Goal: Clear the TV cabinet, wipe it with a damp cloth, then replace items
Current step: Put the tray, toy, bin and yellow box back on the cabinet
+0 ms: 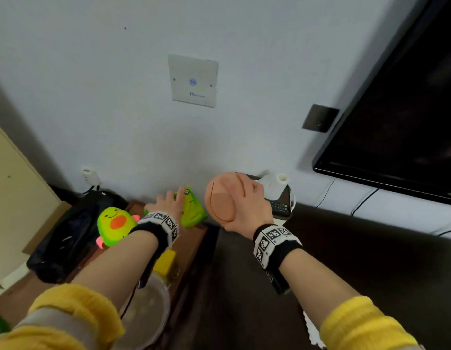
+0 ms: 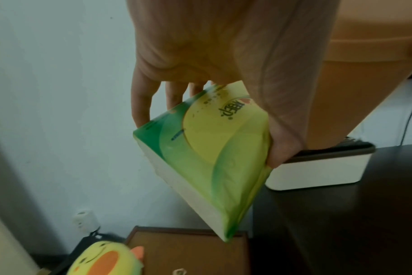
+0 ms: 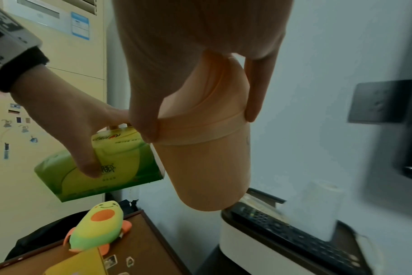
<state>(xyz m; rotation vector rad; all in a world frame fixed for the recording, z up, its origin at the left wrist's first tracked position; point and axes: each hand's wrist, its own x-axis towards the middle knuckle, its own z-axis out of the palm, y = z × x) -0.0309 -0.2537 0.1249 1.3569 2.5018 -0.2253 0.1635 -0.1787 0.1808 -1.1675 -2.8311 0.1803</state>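
Note:
My left hand (image 1: 166, 202) grips a green and yellow tissue pack (image 1: 191, 208) (image 2: 209, 154) (image 3: 115, 167) in the air, tilted, above the brown side table (image 1: 194, 238). My right hand (image 1: 247, 205) holds a peach-coloured lidded cup (image 1: 220, 198) (image 3: 205, 160) by its upper part, thumb on one side and fingers on the other. The cup hangs just above the white storage box (image 3: 259, 256) at the left end of the dark TV cabinet (image 1: 345, 248).
The white box (image 1: 282, 198) holds a black remote (image 3: 294, 240) and a white roll. A green plush toy (image 1: 115, 226), a yellow box (image 1: 166, 261) and a round bowl (image 1: 148, 311) sit on the brown side table. A black bag (image 1: 67, 238) lies left. The TV (image 1: 401, 117) hangs at right.

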